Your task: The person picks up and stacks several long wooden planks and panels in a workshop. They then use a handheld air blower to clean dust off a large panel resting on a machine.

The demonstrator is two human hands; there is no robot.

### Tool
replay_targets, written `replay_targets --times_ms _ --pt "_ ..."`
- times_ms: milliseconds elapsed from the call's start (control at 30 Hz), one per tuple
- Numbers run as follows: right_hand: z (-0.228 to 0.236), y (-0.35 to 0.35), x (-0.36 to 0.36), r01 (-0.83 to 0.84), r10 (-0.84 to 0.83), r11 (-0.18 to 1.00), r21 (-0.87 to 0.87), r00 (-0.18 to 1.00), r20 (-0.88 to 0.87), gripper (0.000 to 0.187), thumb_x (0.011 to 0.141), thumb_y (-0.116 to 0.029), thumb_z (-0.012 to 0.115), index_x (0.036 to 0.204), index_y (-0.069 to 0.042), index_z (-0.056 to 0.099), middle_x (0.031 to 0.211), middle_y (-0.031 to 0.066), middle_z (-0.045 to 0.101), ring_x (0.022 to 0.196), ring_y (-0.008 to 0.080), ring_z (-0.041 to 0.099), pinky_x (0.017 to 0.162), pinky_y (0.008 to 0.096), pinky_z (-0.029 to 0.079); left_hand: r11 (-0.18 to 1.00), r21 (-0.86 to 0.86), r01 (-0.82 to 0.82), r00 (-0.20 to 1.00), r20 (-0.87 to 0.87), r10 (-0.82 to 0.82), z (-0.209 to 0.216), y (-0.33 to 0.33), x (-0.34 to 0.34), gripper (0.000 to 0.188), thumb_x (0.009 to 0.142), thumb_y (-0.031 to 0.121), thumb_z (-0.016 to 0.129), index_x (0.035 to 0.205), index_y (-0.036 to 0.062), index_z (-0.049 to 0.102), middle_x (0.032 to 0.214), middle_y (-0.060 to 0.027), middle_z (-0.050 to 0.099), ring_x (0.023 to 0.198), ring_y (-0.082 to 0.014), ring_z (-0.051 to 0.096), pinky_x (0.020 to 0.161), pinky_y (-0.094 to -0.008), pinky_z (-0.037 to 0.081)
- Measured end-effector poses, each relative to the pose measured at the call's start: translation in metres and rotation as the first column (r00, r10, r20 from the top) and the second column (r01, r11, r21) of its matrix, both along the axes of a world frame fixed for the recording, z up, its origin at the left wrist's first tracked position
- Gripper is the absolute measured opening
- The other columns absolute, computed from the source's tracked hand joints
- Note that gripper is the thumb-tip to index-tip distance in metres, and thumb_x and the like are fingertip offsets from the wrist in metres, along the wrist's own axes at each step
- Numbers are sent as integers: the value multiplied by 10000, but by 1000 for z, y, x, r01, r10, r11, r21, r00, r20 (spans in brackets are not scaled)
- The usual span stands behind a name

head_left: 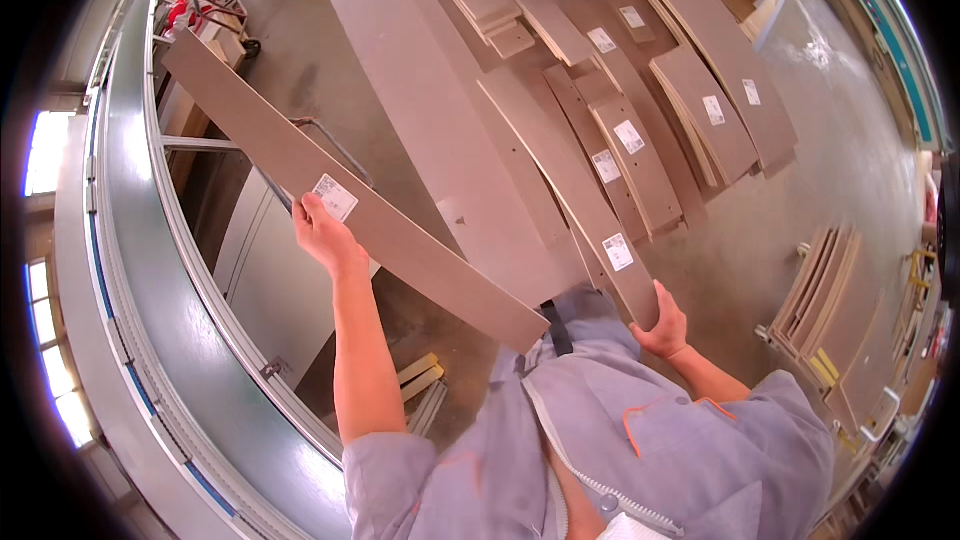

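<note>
My left hand (330, 238) is closed on the edge of a long brown board (430, 265) beside its white label. That board slants across from the far left to just in front of my body. At the near end of another long labelled board (572, 175), my right hand (664, 326) has its fingers curled round the end edge, partly hidden. The second board lies along a wide brown panel (420, 70), among several shorter labelled boards (628, 145), some with small drilled holes.
A long metal-sided conveyor or machine bed (150, 270) runs down the left. Behind it stands a cart with red items (205, 5). More boards (815, 305) are stacked upright on the right. Yellow-ended bars (418, 372) lie low near my left elbow.
</note>
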State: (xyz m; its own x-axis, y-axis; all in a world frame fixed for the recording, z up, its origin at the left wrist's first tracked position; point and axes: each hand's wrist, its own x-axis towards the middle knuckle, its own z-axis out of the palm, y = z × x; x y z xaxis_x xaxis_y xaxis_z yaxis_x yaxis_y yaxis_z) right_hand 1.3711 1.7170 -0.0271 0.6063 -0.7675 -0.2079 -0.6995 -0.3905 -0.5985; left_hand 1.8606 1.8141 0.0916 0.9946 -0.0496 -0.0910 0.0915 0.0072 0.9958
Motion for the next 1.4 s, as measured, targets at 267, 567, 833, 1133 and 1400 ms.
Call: replay_targets --times_ms 267,567,833,1133,1400 --pt "-15 32 10 100 -100 995 -8 995 21 855 607 -238 733 1337 -42 331 1119 173 544 993 344 561 799 412 487 996 -24 80 997 18 -80 -6 8 -6 283 960 215 445 1122 -10 503 989 -68 574 855 -166 574 701 -292 479" --pt "-15 33 -7 79 -79 996 -37 997 6 852 608 -249 732 1332 -33 338 1119 174 545 995 344 563 803 411 488 991 -52 120 991 68 -116 7 14 -9 238 962 215 445 1063 18 533 947 -40 587 840 -135 580 692 -277 477" --pt "21 -15 70 79 -59 994 -82 974 217 833 611 -221 733 1321 -8 354 1143 198 536 1026 360 550 825 420 481 948 -264 180 980 -31 -195 -11 12 -11 196 967 210 448 1021 49 544 929 -9 585 848 -107 560 733 -249 458" --pt "46 -221 352 12 20 971 -238 991 132 826 663 -251 692 1346 -20 290 1173 216 521 1083 352 521 890 429 454 945 -316 85 940 -289 -181 -24 7 -54 163 908 135 550 1034 34 570 959 -7 592 856 -104 549 768 -275 449" --pt "43 -305 514 -72 42 959 -274 993 -114 874 704 -446 683 1348 11 310 1273 170 467 1235 294 402 999 409 373 974 -209 84 899 -406 -165 -31 -7 -105 210 886 101 577 1070 0 559 988 -32 611 883 -111 553 812 -266 438"
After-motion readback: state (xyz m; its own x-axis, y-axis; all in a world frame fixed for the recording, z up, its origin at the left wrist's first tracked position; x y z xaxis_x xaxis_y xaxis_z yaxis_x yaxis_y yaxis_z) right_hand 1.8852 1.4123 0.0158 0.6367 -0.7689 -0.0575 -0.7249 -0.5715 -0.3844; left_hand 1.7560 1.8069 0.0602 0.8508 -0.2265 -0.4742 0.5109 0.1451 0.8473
